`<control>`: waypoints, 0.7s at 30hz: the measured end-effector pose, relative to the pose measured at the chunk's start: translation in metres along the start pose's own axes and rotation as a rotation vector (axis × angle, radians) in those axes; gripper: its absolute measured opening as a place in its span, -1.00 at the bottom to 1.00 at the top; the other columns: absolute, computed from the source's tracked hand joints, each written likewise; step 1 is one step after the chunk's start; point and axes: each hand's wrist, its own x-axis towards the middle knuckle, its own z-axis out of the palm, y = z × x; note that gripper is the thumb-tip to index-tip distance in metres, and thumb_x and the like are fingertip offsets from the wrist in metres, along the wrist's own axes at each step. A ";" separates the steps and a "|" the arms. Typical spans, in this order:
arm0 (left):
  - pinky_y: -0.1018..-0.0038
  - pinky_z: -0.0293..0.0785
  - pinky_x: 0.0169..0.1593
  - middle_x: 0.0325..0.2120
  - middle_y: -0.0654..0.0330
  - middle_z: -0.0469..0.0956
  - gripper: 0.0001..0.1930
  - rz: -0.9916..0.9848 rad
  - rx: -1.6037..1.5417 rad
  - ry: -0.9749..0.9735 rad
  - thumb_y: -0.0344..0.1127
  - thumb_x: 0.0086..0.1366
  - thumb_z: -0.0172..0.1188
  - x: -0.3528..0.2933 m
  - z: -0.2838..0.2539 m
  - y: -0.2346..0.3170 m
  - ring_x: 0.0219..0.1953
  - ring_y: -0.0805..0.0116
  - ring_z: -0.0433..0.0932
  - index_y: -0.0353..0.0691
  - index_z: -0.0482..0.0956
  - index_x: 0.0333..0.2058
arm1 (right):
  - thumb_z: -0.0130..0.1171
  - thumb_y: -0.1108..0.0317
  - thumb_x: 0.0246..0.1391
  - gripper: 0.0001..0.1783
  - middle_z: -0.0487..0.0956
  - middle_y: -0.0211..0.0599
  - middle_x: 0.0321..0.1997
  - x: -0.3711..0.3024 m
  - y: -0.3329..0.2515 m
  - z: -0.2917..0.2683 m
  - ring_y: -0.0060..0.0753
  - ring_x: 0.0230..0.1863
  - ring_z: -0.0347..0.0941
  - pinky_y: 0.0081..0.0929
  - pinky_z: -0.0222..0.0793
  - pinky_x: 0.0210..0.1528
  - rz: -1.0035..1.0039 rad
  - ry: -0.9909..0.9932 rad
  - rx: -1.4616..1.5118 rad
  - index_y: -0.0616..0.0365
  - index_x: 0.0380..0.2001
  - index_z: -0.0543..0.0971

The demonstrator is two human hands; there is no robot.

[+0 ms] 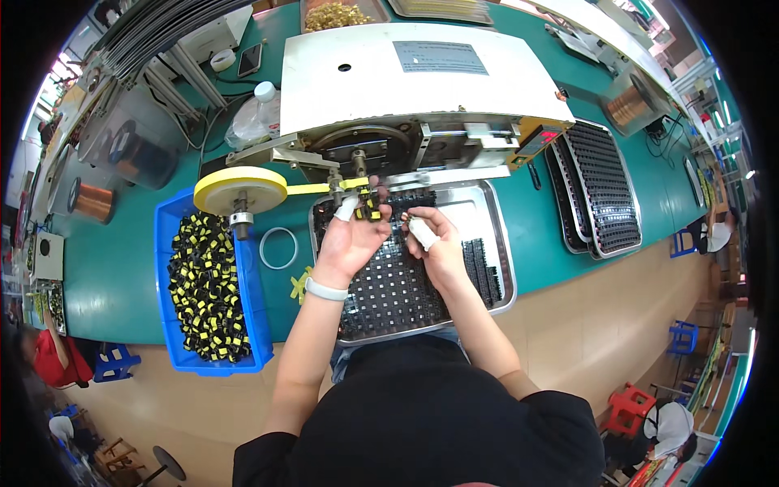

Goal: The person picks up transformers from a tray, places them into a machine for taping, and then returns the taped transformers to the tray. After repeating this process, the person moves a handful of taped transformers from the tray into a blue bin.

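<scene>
My left hand (347,246), with a white wrap on one finger and a pale band at the wrist, is closed around a few small black bobbins with yellow tape (372,214), just under the machine's front. My right hand (443,255), also with a white finger wrap, is beside it over the tray; its fingertips pinch together, but what is in them is too small to name. Beneath both hands lies a metal tray (505,243) with rows of black parts (389,288). Yellow tape (310,189) runs from a tape roll (241,191) to the machine's front.
The white machine (349,89) stands ahead. At the left, a blue bin (261,333) holds many taped bobbins; a white ring (278,248) and yellow tape scraps (299,286) lie beside it. Stacked trays (602,191) stand right, a plastic bottle (258,114) behind the tape roll, copper wire spools (631,109) farther off.
</scene>
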 end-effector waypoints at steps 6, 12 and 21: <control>0.56 0.32 -0.41 -0.19 0.22 0.46 -0.75 -0.135 -0.126 0.036 -0.14 0.41 -0.03 -0.039 -0.003 -0.010 -0.29 0.38 0.38 -0.14 0.46 -0.09 | 0.17 0.53 0.11 -0.76 0.62 -0.38 -0.22 0.010 0.001 0.019 -0.73 -0.48 0.39 -0.73 0.25 -0.46 -0.258 0.112 -0.415 0.21 -0.12 0.56; 0.40 0.36 -0.24 -0.17 0.11 0.41 -0.71 -0.062 -0.153 0.119 -0.07 0.41 -0.08 -0.094 -0.008 -0.015 -0.17 0.23 0.36 -0.16 0.47 -0.24 | 0.19 0.55 0.10 -0.79 0.62 -0.44 -0.29 0.034 0.022 0.045 -0.73 -0.47 0.38 -0.70 0.32 -0.44 -0.474 0.071 -0.633 0.22 -0.15 0.58; 0.37 0.36 -0.16 -0.21 0.22 0.39 -0.81 0.009 -0.184 0.122 -0.15 0.36 0.00 -0.133 -0.014 -0.003 -0.10 0.27 0.33 -0.13 0.45 -0.30 | 0.20 0.53 0.09 -0.78 0.56 -0.39 -0.38 0.045 0.027 0.056 -0.69 -0.52 0.39 -0.69 0.27 -0.50 -0.352 0.102 -0.479 0.24 -0.16 0.51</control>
